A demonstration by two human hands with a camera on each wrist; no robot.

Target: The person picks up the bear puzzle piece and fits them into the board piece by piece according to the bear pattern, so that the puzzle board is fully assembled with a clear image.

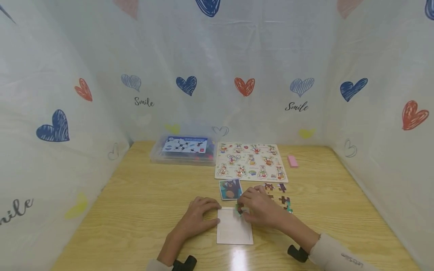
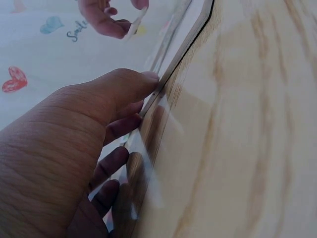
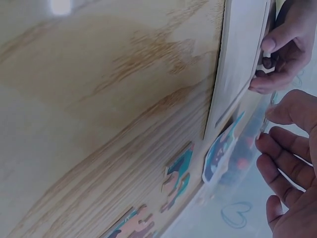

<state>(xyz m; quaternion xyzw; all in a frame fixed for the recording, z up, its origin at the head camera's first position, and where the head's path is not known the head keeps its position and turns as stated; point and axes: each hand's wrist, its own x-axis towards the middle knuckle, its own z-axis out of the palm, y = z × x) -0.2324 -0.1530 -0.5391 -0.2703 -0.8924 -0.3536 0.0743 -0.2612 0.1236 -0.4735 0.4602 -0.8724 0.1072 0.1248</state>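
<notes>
Between its thumb and fingertips my right hand point(image 1: 261, 207) pinches a jigsaw piece point(image 1: 240, 209), brown and green on its face. The piece is held over the upper right part of a white, shallow puzzle tray point(image 1: 234, 230); in the left wrist view its pale edge point(image 2: 136, 25) shows. My left hand point(image 1: 197, 215) touches the tray's left side with thumb and fingertips, the fingers loosely bent. Behind the tray lies a picture card point(image 1: 230, 189) of a bear. Several loose jigsaw pieces point(image 1: 284, 200) lie right of it, partly hidden behind my right hand.
A board with cartoon animal figures point(image 1: 251, 162) lies at the back of the table point(image 1: 142, 210). Left of it stands a clear plastic box point(image 1: 184, 150) with a blue and white label. A pink block point(image 1: 292, 161) is at the right. Printed curtains surround the table.
</notes>
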